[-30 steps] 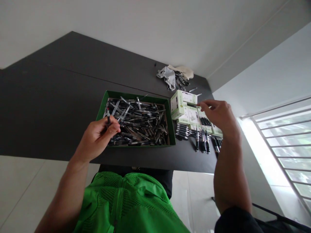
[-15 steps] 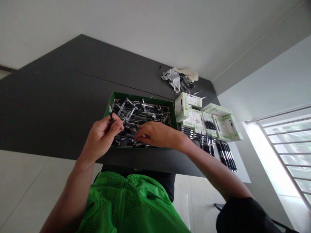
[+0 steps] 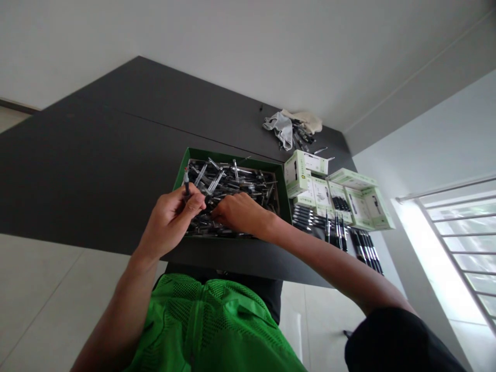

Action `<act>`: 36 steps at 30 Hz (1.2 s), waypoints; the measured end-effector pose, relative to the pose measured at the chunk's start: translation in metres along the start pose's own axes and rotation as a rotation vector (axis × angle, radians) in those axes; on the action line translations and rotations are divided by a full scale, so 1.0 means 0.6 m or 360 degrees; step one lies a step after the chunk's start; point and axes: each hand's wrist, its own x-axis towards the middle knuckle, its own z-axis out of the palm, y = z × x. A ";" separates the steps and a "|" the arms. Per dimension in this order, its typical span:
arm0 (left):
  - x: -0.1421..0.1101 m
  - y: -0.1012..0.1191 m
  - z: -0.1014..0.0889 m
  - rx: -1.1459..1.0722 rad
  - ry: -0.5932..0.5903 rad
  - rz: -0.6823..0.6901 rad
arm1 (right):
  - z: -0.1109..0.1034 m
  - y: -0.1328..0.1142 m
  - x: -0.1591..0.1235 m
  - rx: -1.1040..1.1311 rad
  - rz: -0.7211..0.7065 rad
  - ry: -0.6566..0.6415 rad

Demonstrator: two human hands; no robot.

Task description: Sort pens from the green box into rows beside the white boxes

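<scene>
We take the green box (image 3: 285, 200) as the centre of our dial, with twelve pointing away from us across the dark tabletop (image 3: 108, 165). Inside its rim lies a jumbled heap of pens (image 3: 242, 178), clear and black, pointing every which way.

Of our two hands, the left hand (image 3: 171, 213) is between eight and nine, over the box's edge. Its fingers are closed around a dark pen (image 3: 186, 181), which stands up out of the grip at nine o'clock, a reddish tip uppermost. Our right hand (image 3: 245, 212) reaches into the box toward six, its fingers bent down among the pens; the fingertips are hidden, so we cannot tell whether they grasp anything.

At three o'clock, just beside the box, we see white-and-green cartons (image 3: 296, 174), and farther out an open carton (image 3: 361, 209) lying with its inside facing us. Between three and four sits a stack of pens (image 3: 302, 218), then a few loose upright-pointing pens (image 3: 338, 235), and nearer four a side-by-side row of pens (image 3: 366, 251).

At one o'clock a grey cloth (image 3: 282, 128) and a beige cloth (image 3: 308, 120) lie against more black pens (image 3: 301, 137). Our green mesh vest (image 3: 217, 320) fills six.
</scene>
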 end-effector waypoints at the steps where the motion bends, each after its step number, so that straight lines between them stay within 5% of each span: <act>1: 0.000 -0.001 0.000 -0.0006 -0.0001 -0.0004 | -0.001 -0.001 0.001 0.0020 -0.0004 -0.0001; 36: 0.001 0.004 0.000 0.0009 0.0011 0.0057 | 0.015 -0.037 0.031 -0.0127 0.0188 -0.0028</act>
